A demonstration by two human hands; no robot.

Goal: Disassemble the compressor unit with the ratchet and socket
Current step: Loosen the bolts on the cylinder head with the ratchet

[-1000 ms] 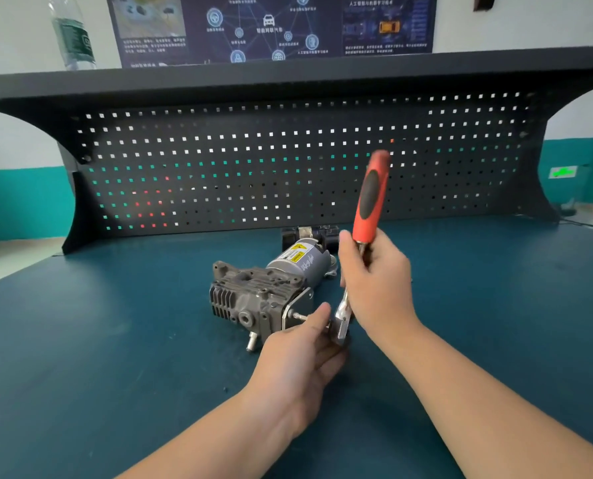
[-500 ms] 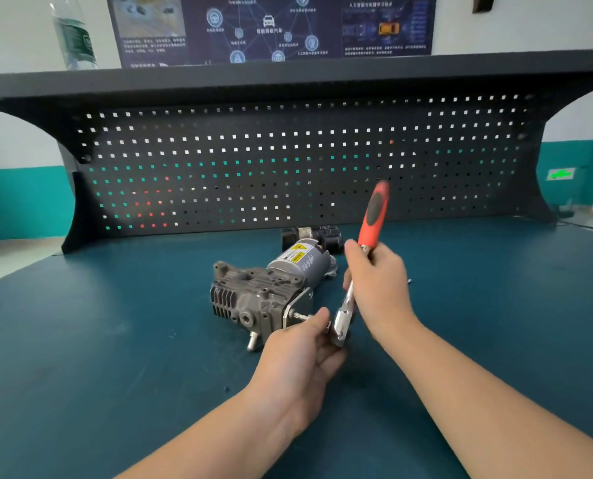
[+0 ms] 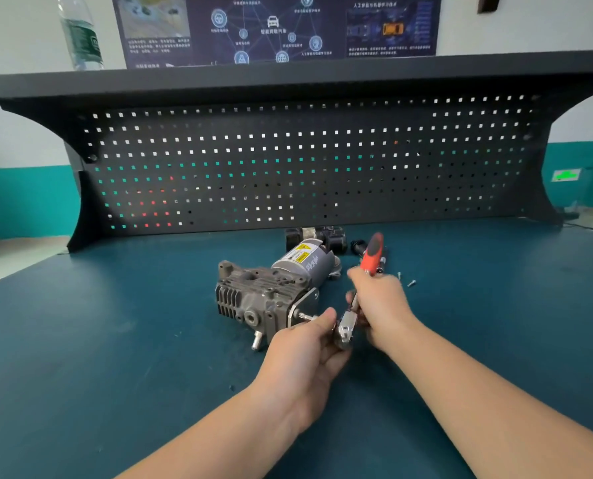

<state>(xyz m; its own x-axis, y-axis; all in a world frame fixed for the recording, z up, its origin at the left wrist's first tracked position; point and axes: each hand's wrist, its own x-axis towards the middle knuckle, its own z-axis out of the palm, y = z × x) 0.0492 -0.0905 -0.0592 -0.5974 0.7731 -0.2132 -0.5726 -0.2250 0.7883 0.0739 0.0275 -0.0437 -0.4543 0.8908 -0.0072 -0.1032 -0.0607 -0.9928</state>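
Observation:
The grey compressor unit (image 3: 274, 288) lies on its side on the blue bench top (image 3: 115, 340), finned block to the left, round motor can to the back right. A thin extension with socket (image 3: 303, 317) runs from its right-hand bracket toward me. My left hand (image 3: 309, 354) pinches the ratchet head (image 3: 345, 331) and the near end of that extension. My right hand (image 3: 379, 305) grips the ratchet's red and black handle (image 3: 372, 252), which leans away from me toward the pegboard.
A black part (image 3: 322, 236) and a dark cylindrical piece (image 3: 359, 247) lie behind the compressor. Two small loose screws (image 3: 410, 282) sit to the right of my right hand. A black pegboard (image 3: 305, 167) closes the back of the bench; a bottle (image 3: 81, 32) stands on its shelf.
My right hand has swung the ratchet handle down and away from me, from nearly upright to leaning low toward the pegboard. My left hand has stayed on the ratchet head.

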